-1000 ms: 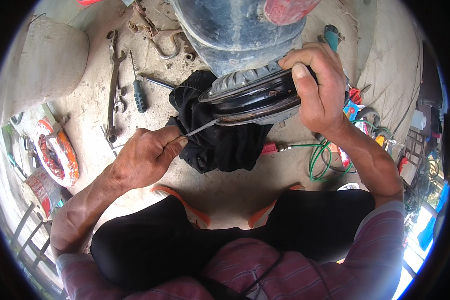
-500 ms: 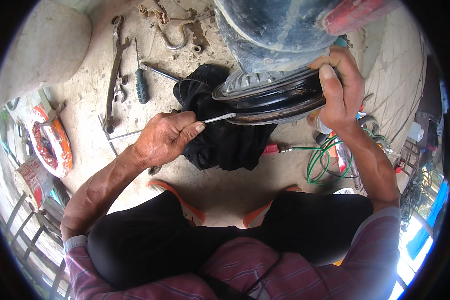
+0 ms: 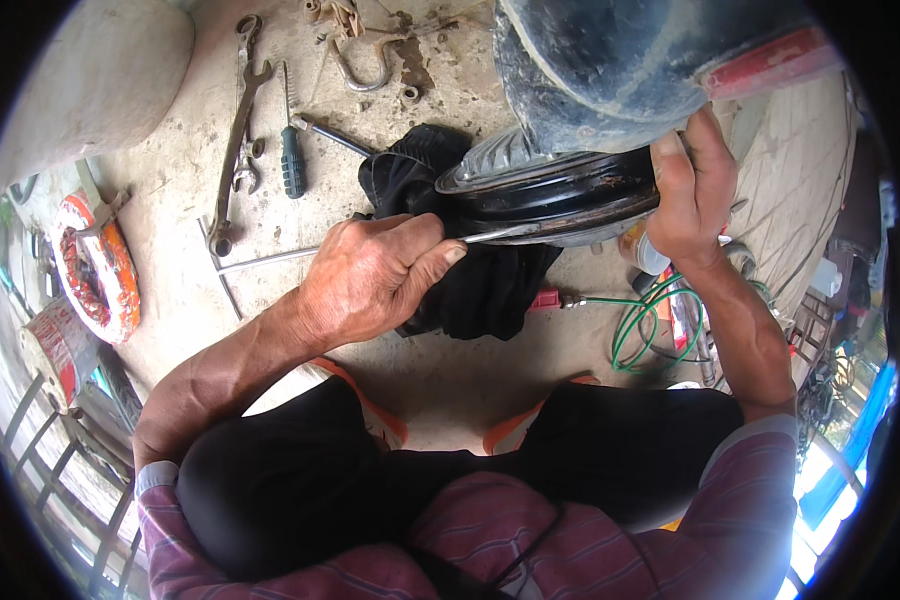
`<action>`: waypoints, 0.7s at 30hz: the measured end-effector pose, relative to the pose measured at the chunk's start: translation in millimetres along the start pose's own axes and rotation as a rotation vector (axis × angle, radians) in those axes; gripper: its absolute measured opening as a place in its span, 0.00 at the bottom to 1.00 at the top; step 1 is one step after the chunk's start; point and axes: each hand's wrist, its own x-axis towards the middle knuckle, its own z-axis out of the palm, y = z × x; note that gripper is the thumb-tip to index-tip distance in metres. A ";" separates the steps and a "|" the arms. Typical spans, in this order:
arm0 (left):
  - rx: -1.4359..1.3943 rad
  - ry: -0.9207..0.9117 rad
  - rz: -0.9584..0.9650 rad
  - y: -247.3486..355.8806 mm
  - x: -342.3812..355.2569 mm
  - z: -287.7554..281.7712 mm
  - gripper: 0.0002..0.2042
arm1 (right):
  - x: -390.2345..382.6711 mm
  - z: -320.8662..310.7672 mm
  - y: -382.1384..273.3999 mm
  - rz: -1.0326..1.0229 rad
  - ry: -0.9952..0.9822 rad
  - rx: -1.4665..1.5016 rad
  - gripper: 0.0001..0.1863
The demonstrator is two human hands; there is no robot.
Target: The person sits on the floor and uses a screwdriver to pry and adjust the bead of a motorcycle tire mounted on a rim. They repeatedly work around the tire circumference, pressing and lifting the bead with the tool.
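Observation:
My left hand (image 3: pixel 375 275) is closed round a slim metal bar (image 3: pixel 500 236). The bar's far end lies along the lower edge of a black wheel rim (image 3: pixel 560 197), which has scuffed, rusty edges and a grey ribbed metal part (image 3: pixel 498 158) on its upper side. At the rim's right end my right hand (image 3: pixel 695 190) grips it, thumb in front and the other fingers partly hidden. A black cloth (image 3: pixel 480 300) lies bunched beneath the rim. Over the rim hangs a scratched dark blue body (image 3: pixel 610 80) with a red part.
On the floor at left lie a T-shaped rod (image 3: pixel 270 261), a large wrench (image 3: pixel 235 140), a screwdriver (image 3: pixel 291 165) and an orange-white ring (image 3: pixel 100 270). A metal hook (image 3: pixel 360 75) is at the back. Green cord (image 3: pixel 625 330) coils at right, near a clear jar (image 3: pixel 645 250).
My left hand has moved right toward the rim, carrying the bar's tip farther along the rim's lower edge. My right hand keeps its hold; the view has shifted slightly.

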 end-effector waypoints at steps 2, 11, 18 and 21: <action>0.010 -0.002 -0.017 9.9 8.2 -4.2 0.17 | 1.8 7.1 -1.3 -0.063 0.035 -0.027 0.12; 0.029 -0.009 -0.083 7.7 -7.6 -1.1 0.17 | 0.6 7.8 2.5 -0.025 0.046 -0.036 0.12; 0.072 0.011 -0.107 8.7 -17.3 -12.1 0.17 | 0.7 12.0 0.0 -0.091 0.058 -0.115 0.13; 0.079 -0.038 -0.133 16.5 -4.4 -15.9 0.16 | 8.1 13.8 -6.9 -0.051 0.080 -0.049 0.12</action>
